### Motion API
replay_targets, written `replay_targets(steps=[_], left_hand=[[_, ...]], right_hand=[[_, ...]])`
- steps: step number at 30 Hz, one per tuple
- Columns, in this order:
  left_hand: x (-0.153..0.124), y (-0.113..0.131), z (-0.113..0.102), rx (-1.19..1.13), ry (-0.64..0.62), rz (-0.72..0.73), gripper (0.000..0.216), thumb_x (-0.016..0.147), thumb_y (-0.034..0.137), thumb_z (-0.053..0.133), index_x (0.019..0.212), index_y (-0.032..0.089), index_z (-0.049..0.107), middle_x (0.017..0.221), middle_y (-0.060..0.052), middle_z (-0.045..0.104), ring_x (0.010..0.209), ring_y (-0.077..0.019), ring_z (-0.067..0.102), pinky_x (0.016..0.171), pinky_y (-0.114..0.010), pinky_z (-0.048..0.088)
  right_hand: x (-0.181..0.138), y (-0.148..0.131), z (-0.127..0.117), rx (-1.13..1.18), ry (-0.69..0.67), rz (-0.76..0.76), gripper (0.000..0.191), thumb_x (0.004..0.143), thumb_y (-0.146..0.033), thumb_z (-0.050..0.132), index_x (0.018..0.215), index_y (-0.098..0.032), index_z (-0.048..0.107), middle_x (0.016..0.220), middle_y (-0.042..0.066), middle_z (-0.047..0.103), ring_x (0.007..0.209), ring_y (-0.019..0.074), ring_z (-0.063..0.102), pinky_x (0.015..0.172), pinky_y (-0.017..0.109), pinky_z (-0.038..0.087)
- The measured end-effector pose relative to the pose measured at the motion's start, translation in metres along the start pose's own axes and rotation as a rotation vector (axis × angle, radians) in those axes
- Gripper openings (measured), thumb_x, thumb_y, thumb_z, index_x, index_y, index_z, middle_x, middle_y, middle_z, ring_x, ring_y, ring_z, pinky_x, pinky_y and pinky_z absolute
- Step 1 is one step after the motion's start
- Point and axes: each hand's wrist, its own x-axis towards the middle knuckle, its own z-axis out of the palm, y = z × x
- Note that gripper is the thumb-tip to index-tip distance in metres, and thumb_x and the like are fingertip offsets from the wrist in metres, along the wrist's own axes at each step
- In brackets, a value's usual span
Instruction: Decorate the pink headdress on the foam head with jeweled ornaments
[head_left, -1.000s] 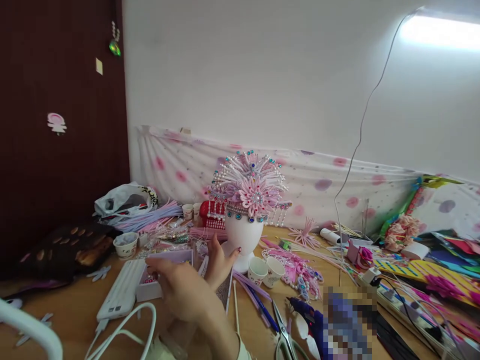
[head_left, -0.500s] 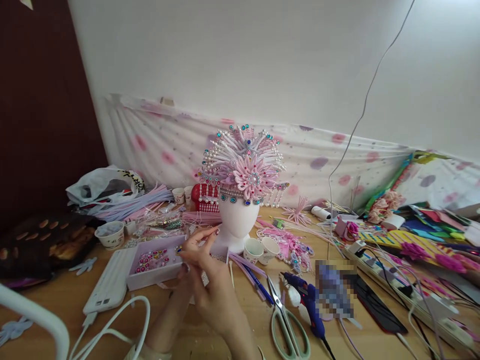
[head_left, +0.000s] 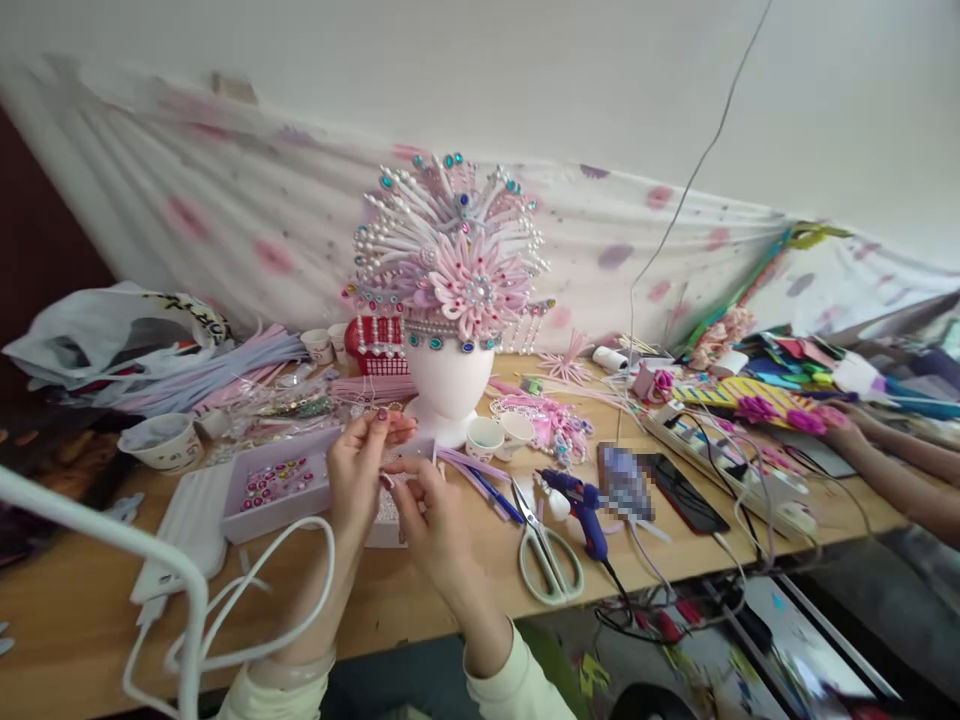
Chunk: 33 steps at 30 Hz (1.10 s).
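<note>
My left hand (head_left: 358,470) is raised over the two boxes in front of the foam head, thumb and fingertips pinched together. Just to its right and slightly lower, my right hand (head_left: 431,515) also pinches, its fingertips close to the left ones. Whatever lies between the fingers is too small to make out. Under the hands is a white box (head_left: 388,535) of small pearl beads, partly covered by them. Left of it stands a lilac box (head_left: 244,505) with pink and yellow gems. Behind, a white foam head (head_left: 450,382) wears a pink-and-white beaded headdress (head_left: 480,285).
Scissors (head_left: 551,560) and a blue glue gun (head_left: 585,510) lie at my right, near paper cups (head_left: 485,438). A white cable (head_left: 326,590) loops before my left forearm. Beyond a power strip (head_left: 727,480), another person's hand (head_left: 840,435) rests by yellow craftwork.
My view has tipped down and turned, bringing the table edge and another person's arms into sight. My hands, overlapping before, are now side by side with both pinches visible.
</note>
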Motion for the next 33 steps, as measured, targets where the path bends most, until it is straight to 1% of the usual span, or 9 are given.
replay_targets(steps=[3,6,10,14,17,20,25,29,33], left_hand=[[-0.012,0.003,-0.002,-0.015,-0.015,-0.028,0.049,0.073,0.068,0.068,0.064,0.021,0.057,0.063,-0.006,0.073,0.069,-0.0241,0.075,0.072,-0.039,0.062],[-0.03,0.003,-0.006,0.031,-0.097,-0.061,0.051,0.071,0.069,0.072,0.065,0.019,0.06,0.075,-0.009,0.078,0.077,-0.0261,0.076,0.074,-0.04,0.064],[-0.054,-0.008,-0.018,0.171,-0.211,-0.144,0.058,0.06,0.057,0.086,0.1,0.016,0.073,0.094,-0.01,0.08,0.086,-0.0275,0.077,0.073,-0.038,0.066],[-0.061,-0.016,-0.035,0.256,-0.358,-0.121,0.038,0.075,0.048,0.079,0.097,0.018,0.076,0.092,-0.009,0.08,0.081,-0.0249,0.077,0.074,-0.036,0.066],[-0.06,-0.01,-0.041,0.42,-0.54,0.003,0.023,0.08,0.041,0.074,0.091,0.021,0.079,0.089,-0.008,0.08,0.077,-0.0241,0.077,0.069,-0.033,0.066],[-0.058,-0.001,-0.042,0.6,-0.643,0.257,0.014,0.083,0.034,0.07,0.085,0.027,0.081,0.083,-0.005,0.08,0.073,-0.0224,0.077,0.065,-0.029,0.065],[-0.058,0.002,-0.043,0.692,-0.563,0.625,0.017,0.087,0.024,0.064,0.088,0.031,0.079,0.085,-0.001,0.08,0.076,-0.0198,0.077,0.072,-0.028,0.064],[-0.059,0.003,-0.044,0.742,-0.512,0.726,0.016,0.089,0.022,0.061,0.087,0.029,0.075,0.085,-0.001,0.079,0.077,-0.0185,0.076,0.071,-0.026,0.061],[-0.061,0.004,-0.043,0.753,-0.431,0.772,0.014,0.09,0.02,0.06,0.084,0.027,0.071,0.083,0.0,0.076,0.075,-0.0171,0.073,0.072,-0.025,0.058]], right_hand=[[-0.006,-0.002,0.0,0.135,0.185,-0.032,0.015,0.095,-0.035,0.057,0.095,-0.023,0.065,0.078,0.001,0.066,0.069,0.0159,0.061,0.066,0.028,0.047],[-0.011,-0.005,-0.003,0.457,0.299,-0.064,0.02,0.094,-0.039,0.061,0.107,-0.026,0.065,0.106,0.006,0.07,0.101,0.0209,0.065,0.091,0.035,0.05],[-0.016,-0.009,-0.016,0.704,0.261,-0.019,0.028,0.091,-0.041,0.065,0.116,-0.027,0.066,0.122,0.007,0.066,0.119,0.0235,0.06,0.102,0.038,0.047],[-0.021,-0.012,-0.033,0.696,0.163,0.041,0.032,0.091,-0.044,0.066,0.118,-0.027,0.066,0.124,0.008,0.066,0.12,0.0242,0.06,0.094,0.036,0.052],[-0.023,-0.01,-0.045,0.647,0.064,0.13,0.038,0.089,-0.051,0.066,0.119,-0.027,0.065,0.116,0.008,0.069,0.112,0.0234,0.063,0.078,0.03,0.056],[-0.022,-0.006,-0.052,0.659,0.0,0.201,0.041,0.087,-0.056,0.066,0.116,-0.027,0.066,0.116,0.007,0.068,0.109,0.0229,0.065,0.066,0.025,0.056],[-0.015,-0.003,-0.051,0.871,0.028,0.281,0.039,0.08,-0.055,0.073,0.102,-0.024,0.07,0.122,0.008,0.066,0.108,0.0226,0.065,0.071,0.028,0.057],[-0.009,-0.004,-0.05,1.07,0.032,0.399,0.033,0.077,-0.049,0.073,0.096,-0.022,0.072,0.114,0.008,0.071,0.105,0.0229,0.066,0.07,0.028,0.055],[-0.006,-0.005,-0.053,1.232,0.034,0.53,0.026,0.082,-0.042,0.064,0.093,-0.02,0.071,0.109,0.009,0.073,0.106,0.0238,0.066,0.075,0.033,0.055]])
